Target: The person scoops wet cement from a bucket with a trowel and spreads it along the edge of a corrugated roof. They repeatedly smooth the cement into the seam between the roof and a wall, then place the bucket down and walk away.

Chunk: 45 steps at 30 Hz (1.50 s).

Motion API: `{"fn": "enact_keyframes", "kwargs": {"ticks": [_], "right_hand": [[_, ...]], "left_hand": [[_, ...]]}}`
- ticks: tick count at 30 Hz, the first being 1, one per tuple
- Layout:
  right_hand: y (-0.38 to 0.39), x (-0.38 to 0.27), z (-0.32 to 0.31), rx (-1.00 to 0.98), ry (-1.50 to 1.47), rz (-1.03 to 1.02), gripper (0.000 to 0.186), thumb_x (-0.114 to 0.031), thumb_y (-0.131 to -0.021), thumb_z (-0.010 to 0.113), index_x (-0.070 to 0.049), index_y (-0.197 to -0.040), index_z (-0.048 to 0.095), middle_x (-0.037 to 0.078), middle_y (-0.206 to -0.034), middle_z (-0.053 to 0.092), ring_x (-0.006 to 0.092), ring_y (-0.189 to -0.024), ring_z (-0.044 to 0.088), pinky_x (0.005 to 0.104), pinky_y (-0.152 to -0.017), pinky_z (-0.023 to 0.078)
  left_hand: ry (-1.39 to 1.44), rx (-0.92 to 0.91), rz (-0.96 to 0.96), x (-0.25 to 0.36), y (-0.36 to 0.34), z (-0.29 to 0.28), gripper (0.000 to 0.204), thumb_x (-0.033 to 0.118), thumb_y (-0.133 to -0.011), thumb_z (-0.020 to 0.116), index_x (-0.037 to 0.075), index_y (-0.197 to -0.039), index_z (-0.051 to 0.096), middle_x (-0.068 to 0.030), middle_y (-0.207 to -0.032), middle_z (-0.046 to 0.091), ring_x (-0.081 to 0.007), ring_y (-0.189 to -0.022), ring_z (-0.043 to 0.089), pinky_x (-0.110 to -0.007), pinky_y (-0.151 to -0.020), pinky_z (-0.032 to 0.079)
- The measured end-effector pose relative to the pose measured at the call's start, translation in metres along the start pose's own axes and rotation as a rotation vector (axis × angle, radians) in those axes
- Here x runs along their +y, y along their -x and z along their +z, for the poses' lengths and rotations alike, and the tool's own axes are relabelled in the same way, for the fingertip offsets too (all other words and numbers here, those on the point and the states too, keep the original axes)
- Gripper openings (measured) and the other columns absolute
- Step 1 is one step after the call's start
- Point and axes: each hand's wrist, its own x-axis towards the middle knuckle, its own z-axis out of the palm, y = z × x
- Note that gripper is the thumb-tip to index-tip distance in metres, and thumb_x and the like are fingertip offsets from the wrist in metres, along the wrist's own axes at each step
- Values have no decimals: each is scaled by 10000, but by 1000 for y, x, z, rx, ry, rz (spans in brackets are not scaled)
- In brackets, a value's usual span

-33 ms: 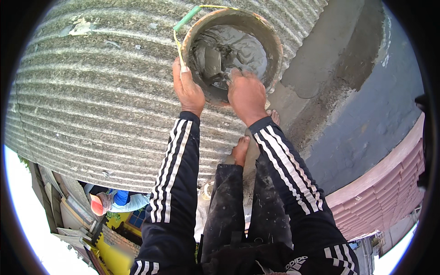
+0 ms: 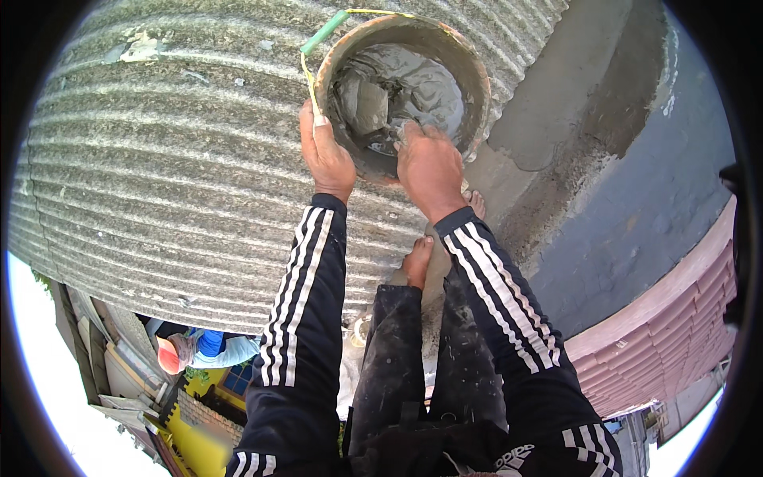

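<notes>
While the corrugated roof spreads across the left, the bare-footed person's working area borders it on the right, where a smooth grey band appears already spread and levelled; the darker, rougher strip beside it looks less finished, though whether more is due there I cannot tell. The bucket sits at the top centre, on the roof just beside that band, and plenty of mortar is left in it, so this load seems far from used up and the scooping or stirring appears to be in mid-course. Round and open-mouthed, the bucket has a grey-smeared inner wall and a worn, brownish rim; the mortar is wet, glossy and folded into soft ridges. The right hand reaches over the near rim, its grip curled closed about what seems to be the handle of a trowel, whose caked blade lies in the mix. The left hand has its grip pinching the rim at the left, close to the thin yellow handle with its green sleeve.
</notes>
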Motion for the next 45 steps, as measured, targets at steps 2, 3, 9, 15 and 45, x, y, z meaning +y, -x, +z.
{"fn": "enact_keyframes", "kwargs": {"ticks": [2,3,9,15,45], "right_hand": [[10,8,-4,37,-113,26,251,-143,-890,710,19,-1081,700,230,-1040,717,412,-1007,683,477,-861,557],[15,12,-5,55,-167,35,280,-149,-889,729,24,-1107,697,230,-1051,715,417,-1011,681,475,-863,555],[40,37,-14,236,-585,-3,334,-129,-851,798,31,-1120,681,206,-1044,705,405,-997,685,451,-849,549],[67,107,-22,451,-534,305,282,-90,-822,778,3,-1023,605,192,-961,650,415,-892,662,458,-754,535],[-1,428,-10,767,-1124,1050,104,-132,-1033,572,-31,-1044,552,81,-893,629,174,-658,630,378,-534,594]], "left_hand": [[-99,28,54,-2,-2,0,453,218,-1127,325,-77,-1431,486,-203,-1364,549,-272,-1234,520,-347,-1113,370],[-66,38,25,-4,-2,1,453,211,-1128,323,-79,-1438,480,-207,-1383,540,-278,-1252,516,-352,-1122,365],[-345,84,232,-11,3,0,467,259,-1132,316,-71,-1407,498,-200,-1345,547,-308,-1197,535,-353,-1100,381],[-416,-25,110,-11,3,-10,542,300,-1143,293,-90,-1489,441,-247,-1486,488,-352,-1360,473,-421,-1173,341],[-727,117,51,-30,14,-45,563,313,-1015,685,-3,-1461,547,-240,-1516,529,-393,-1376,527,-461,-1159,417]]}}
